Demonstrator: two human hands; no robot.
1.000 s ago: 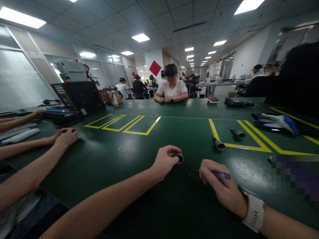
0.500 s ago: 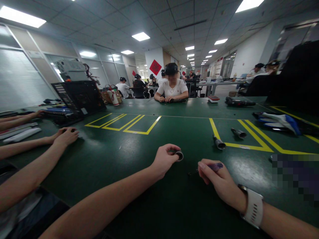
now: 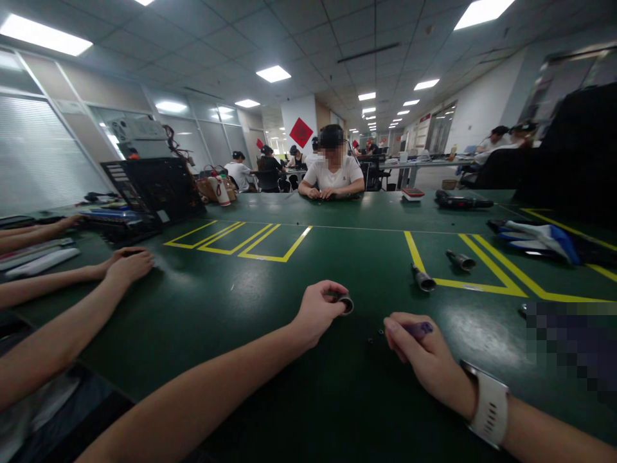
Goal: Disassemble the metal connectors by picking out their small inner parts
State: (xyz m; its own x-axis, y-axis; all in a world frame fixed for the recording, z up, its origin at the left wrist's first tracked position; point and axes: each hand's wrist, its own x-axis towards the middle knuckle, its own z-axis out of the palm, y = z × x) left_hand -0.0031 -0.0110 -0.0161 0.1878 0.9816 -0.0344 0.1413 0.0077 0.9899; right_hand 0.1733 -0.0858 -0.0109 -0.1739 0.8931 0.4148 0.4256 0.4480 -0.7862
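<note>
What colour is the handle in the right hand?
The handle in the right hand is purple; it shows in the head view.

Tabletop (image 3: 231,302): coloured green, marked with yellow tape (image 3: 263,258).
Black case (image 3: 159,190): stood at the left, with a white cup (image 3: 221,193) placed to its right.
Blue-and-white bundle (image 3: 542,241): laid at the right.
Red-topped box (image 3: 412,193): set near the far edge, left of a black tool (image 3: 465,201).
Person (image 3: 332,172): seated across, dressed in a white shirt.
</note>
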